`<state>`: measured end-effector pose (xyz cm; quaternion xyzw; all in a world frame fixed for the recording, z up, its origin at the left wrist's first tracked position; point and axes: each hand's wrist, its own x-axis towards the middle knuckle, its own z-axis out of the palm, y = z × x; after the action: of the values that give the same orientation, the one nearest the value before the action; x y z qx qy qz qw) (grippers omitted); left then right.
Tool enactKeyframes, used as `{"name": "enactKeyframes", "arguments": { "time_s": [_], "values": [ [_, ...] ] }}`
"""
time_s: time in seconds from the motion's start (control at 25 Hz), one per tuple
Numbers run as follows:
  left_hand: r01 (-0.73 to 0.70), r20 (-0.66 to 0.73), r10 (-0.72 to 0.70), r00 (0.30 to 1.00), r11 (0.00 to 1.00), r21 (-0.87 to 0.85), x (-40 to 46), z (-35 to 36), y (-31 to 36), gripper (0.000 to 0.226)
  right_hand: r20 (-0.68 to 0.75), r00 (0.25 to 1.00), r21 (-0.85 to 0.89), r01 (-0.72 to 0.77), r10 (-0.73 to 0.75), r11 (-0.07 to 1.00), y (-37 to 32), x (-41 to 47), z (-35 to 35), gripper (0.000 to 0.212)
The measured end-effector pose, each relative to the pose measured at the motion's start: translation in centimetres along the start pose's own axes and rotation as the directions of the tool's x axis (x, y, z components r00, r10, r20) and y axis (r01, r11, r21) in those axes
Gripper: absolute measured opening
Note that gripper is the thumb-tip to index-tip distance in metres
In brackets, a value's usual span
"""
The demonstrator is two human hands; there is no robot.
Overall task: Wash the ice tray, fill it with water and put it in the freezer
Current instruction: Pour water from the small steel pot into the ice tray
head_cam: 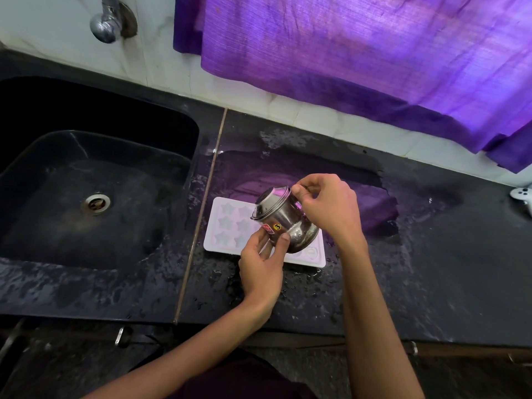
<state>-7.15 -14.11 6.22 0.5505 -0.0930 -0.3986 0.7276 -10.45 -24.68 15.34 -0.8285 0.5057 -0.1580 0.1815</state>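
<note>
A white ice tray with star-shaped cells lies flat on the wet black counter, just right of the sink. Over its right half I hold a small steel pot, tipped with its mouth toward the upper left. My left hand grips the pot's lower belly from below, thumb and fingers on the stickered side. My right hand grips the pot's far side from the right, fingers curled near the rim. The tray's right cells are hidden by the pot and my hands.
A black sink with a steel drain fills the left. A chrome tap juts from the tiled wall above it. A purple curtain hangs at the back right. A white game controller sits at the counter's far right edge.
</note>
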Motion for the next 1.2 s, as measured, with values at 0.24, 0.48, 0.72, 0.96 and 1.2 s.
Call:
{"name": "enactKeyframes", "arguments": {
  "time_s": [0.24,0.48,0.72,0.96,1.2],
  "values": [
    [-0.008,0.013,0.008,1.000,1.000,0.013,0.0,0.0,0.1,0.030,-0.014,1.000,0.019,-0.013,0.014,1.000,0.1,-0.3,-0.2,0.014],
    [-0.053,0.006,0.053,0.999,0.997,0.047,-0.2,-0.1,0.3,0.040,-0.090,0.995,0.115,-0.035,0.046,0.993,0.7,-1.3,-0.5,0.013],
    [-0.071,0.013,0.071,0.997,0.996,0.060,-0.7,-0.2,0.2,0.037,-0.093,0.995,0.126,-0.031,0.043,0.992,0.8,-1.9,-0.6,0.012],
    [-0.079,-0.009,0.080,0.997,0.995,0.067,-1.3,-0.3,-0.2,0.030,-0.110,0.992,0.141,-0.044,0.060,0.989,1.3,-3.1,-0.8,0.010],
    [-0.013,-0.103,0.018,0.995,0.999,0.045,-1.9,-0.8,-1.1,0.024,-0.085,0.995,0.078,-0.055,0.062,0.995,1.4,-3.8,0.1,0.011]
  ]
}}
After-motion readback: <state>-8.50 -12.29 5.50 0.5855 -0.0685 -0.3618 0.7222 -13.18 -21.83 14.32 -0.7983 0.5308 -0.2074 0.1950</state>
